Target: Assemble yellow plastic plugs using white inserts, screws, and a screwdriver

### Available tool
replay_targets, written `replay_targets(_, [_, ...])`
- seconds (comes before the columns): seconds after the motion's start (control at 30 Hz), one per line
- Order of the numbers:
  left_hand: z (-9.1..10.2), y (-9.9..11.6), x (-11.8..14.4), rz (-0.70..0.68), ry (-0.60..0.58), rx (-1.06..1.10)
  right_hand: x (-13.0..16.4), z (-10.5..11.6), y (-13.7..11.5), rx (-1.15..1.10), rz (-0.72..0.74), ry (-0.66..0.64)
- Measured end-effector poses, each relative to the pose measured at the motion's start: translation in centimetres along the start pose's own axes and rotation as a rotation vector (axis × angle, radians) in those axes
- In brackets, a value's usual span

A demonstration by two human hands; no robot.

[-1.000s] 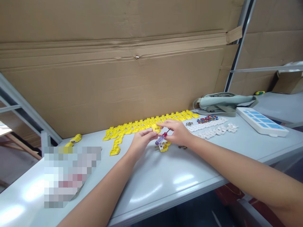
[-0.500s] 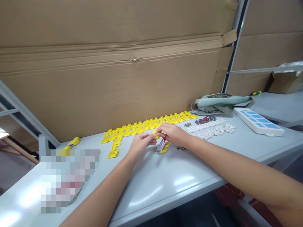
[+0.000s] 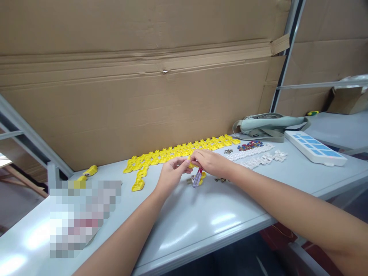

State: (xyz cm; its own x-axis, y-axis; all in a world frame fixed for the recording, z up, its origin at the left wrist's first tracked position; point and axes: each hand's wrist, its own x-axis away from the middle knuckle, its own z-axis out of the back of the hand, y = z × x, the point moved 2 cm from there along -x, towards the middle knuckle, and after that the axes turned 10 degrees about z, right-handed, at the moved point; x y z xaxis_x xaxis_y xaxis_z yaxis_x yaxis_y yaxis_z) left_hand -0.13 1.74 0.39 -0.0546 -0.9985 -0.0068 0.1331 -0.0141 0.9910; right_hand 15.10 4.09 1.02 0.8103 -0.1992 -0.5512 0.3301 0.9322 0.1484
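Note:
In the head view, my left hand point(image 3: 172, 174) pinches a small yellow plastic plug shell point(image 3: 191, 165), mostly covered by fingers. My right hand point(image 3: 209, 163) meets it from the other side, its fingertips at the same piece. A screwdriver point(image 3: 197, 178) with a clear purple handle and a red collar hangs from my right hand, handle downward; its tip is hidden. On the table below both hands lies another yellow shell part point(image 3: 203, 177), with metal plug pins point(image 3: 189, 181) beside it. Small brass pieces point(image 3: 221, 179) sit partly behind my right wrist.
Rows of yellow plug shells point(image 3: 172, 153) line the table's back edge. White plastic parts point(image 3: 253, 161), red and blue pieces point(image 3: 250, 145) and small screws point(image 3: 228, 151) lie to the right. Beyond are a bag point(image 3: 264, 124) and a white case point(image 3: 313, 149). Yellow items point(image 3: 91, 171) lie left.
My left fingers have closed further around the yellow shell, with the thumb pushed forward. The screwdriver's handle hangs slightly lower and steeper. The parts on the table stay where they were.

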Motion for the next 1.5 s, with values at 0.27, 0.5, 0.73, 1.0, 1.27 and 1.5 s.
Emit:
replay_targets(0.27, [-0.3,-0.1,-0.1,-0.078,-0.018,0.001,0.1,-1.0,-0.2,-0.039,-0.105,0.150])
replay_targets(0.5, [-0.3,0.0,0.1,-0.046,-0.022,0.020,0.0,-1.1,-0.4,0.019,-0.017,0.010])
replay_targets(0.73, [-0.4,-0.3,-0.2,0.002,-0.028,0.237,0.0,-0.3,0.0,0.147,-0.116,0.207])
replay_targets(1.0, [-0.3,-0.7,-0.2,0.030,0.034,0.194,0.3,-0.8,0.2,0.106,-0.093,0.177])
replay_targets(1.27, [-0.3,0.2,0.6,-0.111,0.140,-0.140,0.6,-1.3,0.7,-0.156,-0.175,0.228])
replay_targets(1.5, [-0.2,0.5,0.9,-0.283,0.204,-0.365,0.2,-1.6,0.4,-0.303,-0.293,0.246])
